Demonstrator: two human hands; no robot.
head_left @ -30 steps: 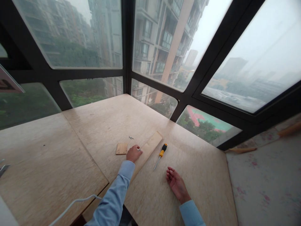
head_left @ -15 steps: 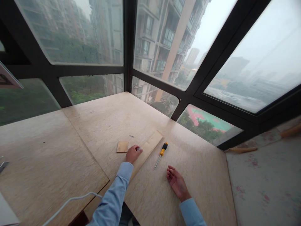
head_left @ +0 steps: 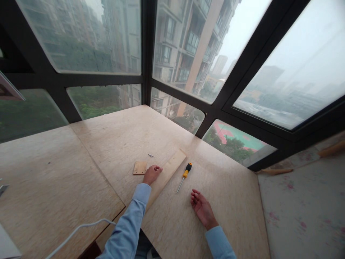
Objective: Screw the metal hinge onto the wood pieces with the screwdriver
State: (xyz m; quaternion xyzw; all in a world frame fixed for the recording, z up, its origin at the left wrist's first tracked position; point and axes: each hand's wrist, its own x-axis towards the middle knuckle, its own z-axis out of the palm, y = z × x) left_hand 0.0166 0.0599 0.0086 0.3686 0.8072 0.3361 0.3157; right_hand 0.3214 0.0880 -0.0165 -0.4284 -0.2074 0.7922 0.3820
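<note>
My left hand (head_left: pixel 152 174) is closed in a pinch over the left edge of a long, pale wooden board (head_left: pixel 170 166). A screw is held between its fingertips, now mostly hidden by them. Just left of that hand lies a small square wooden block (head_left: pixel 140 168) with small holes along its near edge. Beyond the block are a few loose screws (head_left: pixel 151 155). Right of the board rests a screwdriver (head_left: pixel 185 174) with a black and yellow handle. My right hand (head_left: pixel 201 208) lies palm up near the screwdriver's tip, fingers loosely curled and holding nothing.
The marble-patterned tabletop (head_left: pixel 115 133) reaches dark-framed windows on two sides. A white cable (head_left: pixel 81 227) crosses its near left edge, by a gap. Along the right stands a flower-patterned wall (head_left: pixel 302 201). A white object (head_left: pixel 8 241) sits at the lower left.
The left hand has turned slightly, so the screw in its fingers shows less than before. The right hand, board, block and screwdriver stay where they were.
</note>
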